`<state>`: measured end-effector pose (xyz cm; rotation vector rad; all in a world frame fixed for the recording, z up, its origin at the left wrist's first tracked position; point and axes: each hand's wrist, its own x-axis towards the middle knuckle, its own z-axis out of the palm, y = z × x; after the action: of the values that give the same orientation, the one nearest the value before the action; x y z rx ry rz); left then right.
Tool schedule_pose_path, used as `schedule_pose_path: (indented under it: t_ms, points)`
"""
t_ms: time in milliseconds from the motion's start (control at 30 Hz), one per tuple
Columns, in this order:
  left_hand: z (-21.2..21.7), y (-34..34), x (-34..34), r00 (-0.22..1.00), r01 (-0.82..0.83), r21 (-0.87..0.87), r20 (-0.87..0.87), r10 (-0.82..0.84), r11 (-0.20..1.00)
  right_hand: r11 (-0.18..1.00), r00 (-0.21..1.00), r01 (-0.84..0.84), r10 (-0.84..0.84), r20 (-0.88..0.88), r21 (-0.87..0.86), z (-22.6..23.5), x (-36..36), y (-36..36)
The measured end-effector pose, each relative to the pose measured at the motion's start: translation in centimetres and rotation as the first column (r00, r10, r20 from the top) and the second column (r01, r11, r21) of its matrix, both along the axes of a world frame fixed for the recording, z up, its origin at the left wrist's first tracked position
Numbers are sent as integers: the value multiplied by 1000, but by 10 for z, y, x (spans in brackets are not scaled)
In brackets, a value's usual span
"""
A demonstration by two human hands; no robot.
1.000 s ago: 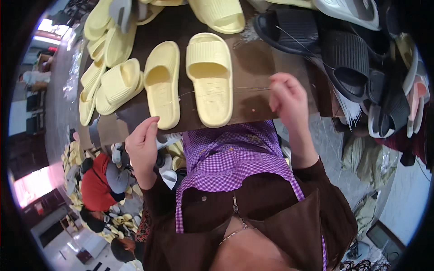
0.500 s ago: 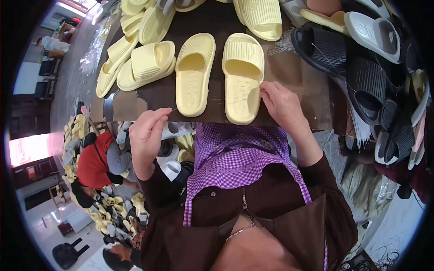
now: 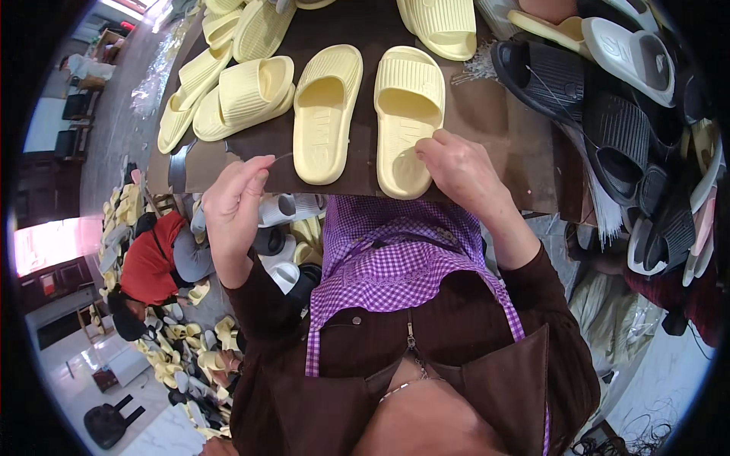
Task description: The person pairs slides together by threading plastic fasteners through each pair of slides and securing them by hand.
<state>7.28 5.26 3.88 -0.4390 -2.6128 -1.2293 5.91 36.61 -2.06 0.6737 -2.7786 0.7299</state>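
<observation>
While the right hand [image 3: 456, 163] rests fingertips on the right yellow slipper [image 3: 407, 114], just beside it the left hand [image 3: 232, 201] pinches a thin strand [image 3: 283, 155], slippers not yet joined.

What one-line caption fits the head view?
Right hand touches a pale yellow slide sandal on a brown table; left hand pinches a thin thread.

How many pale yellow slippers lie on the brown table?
At least 7: two side by side at the near edge, two stacked left, one at the left edge, more at the far edge, partly cropped.
</observation>
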Motion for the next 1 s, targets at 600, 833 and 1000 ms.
schedule_pose_path:
  t_ms: [600,833,1000]
  points:
    - [-42,87,3,967,-51,-107,-254,22,993,994,959,-103,89,-268,-41,46,0,-15]
    - [-24,83,11,964,63,-34,-256,-70,997,969,922,-221,171,-347,-109,44,4,-6]
    - [-25,85,28,968,165,-50,-181,-171,985,970,941,-215,175,-289,-113,30,19,-2]
